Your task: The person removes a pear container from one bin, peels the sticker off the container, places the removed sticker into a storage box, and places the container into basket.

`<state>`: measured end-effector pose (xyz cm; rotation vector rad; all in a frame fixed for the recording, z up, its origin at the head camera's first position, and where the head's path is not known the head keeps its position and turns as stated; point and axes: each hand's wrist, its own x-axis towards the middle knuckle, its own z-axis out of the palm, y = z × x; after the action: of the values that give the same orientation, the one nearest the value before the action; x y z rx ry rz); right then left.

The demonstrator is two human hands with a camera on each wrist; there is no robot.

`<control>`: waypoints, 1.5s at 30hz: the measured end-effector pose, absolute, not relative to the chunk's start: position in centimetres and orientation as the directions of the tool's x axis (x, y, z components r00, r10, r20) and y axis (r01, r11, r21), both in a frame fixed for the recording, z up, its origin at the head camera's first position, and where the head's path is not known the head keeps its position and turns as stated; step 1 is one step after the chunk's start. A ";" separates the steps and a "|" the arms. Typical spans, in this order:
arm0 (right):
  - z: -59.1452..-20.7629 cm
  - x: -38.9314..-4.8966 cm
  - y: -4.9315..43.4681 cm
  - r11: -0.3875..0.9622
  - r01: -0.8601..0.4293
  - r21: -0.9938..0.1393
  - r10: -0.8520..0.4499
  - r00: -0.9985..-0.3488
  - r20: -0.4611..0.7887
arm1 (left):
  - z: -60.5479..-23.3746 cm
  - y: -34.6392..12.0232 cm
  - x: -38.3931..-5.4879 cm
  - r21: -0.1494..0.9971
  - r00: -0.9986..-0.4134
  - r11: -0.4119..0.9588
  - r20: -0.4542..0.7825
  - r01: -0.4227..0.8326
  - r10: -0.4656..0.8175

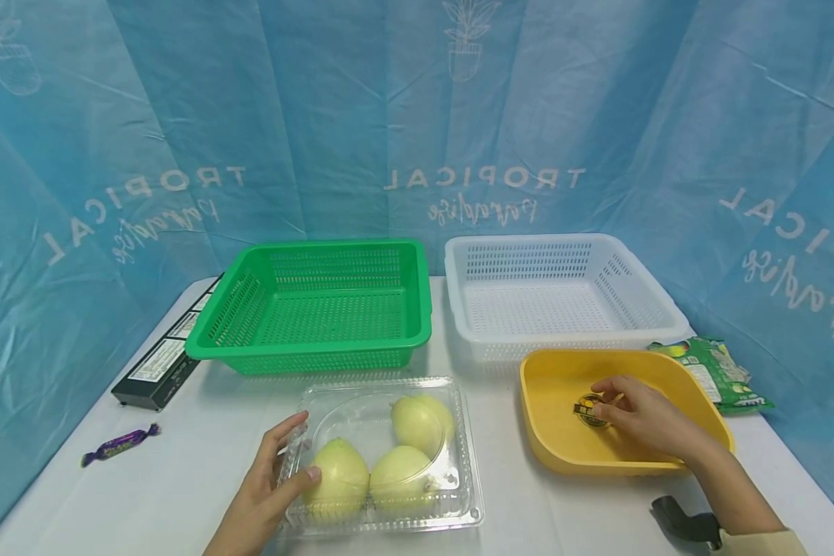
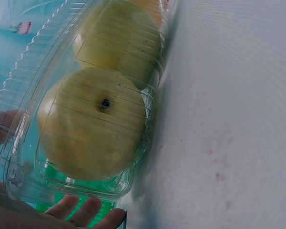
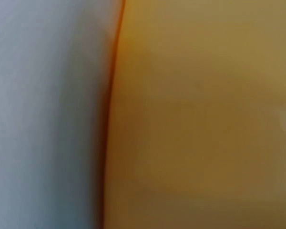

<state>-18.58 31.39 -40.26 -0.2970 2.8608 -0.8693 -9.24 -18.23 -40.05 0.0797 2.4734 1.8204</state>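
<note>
Head cam: got left hand (image 1: pixel 267 475) spread against a clear box (image 1: pixel 469 455) of pale fruit (image 1: pixel 399 472) on the worktop (image 1: pixel 153 502), plus right hand (image 1: pixel 641 413) pinching a black-and-gold disc (image 1: pixel 587 410) inside a yellow tub (image 1: pixel 598 466). Probably light; nip the edge. Left wrist: shows thin plastic, likely bendy and fruit-heavy; lift from underneath. Right wrist: just blurry yellow, can't tell the grip.

The person's left hand (image 1: pixel 266 480) reaches up from the bottom edge, palm turned inward, its thumb (image 1: pixel 297 485) and forefinger (image 1: pixel 279 434) spread apart; other fingers (image 2: pixel 88 212) extend in the left wrist view. The right hand (image 1: pixel 641 415) angles leftward and down, thumb and fingertips pinching, its bare forearm (image 1: pixel 723 483) running back to a pale sleeve (image 1: pixel 764 544).
</note>
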 end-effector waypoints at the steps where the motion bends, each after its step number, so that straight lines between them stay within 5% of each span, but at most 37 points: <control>1: -40.2 -18.6 31.4 0.817 -0.142 -0.559 -0.220 -0.973 -0.074 | -40.0 -18.2 -9.2 0.956 -0.996 0.295 -0.024 0.001 0.084; 17: -40.0 -18.6 31.3 0.834 -0.120 -0.538 -0.195 -0.977 -0.084 | -40.1 -18.2 -9.1 0.963 -0.996 0.270 -0.021 0.002 0.082; 45: -38.8 -18.2 31.5 0.841 -0.203 -0.501 -0.171 -0.979 0.109 | -39.9 -18.1 -9.0 0.958 -0.996 0.286 -0.054 -0.033 0.065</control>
<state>-18.19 31.48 -38.75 -0.3129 3.0721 -0.8464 -9.00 -18.09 -39.89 0.0303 2.4524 1.8288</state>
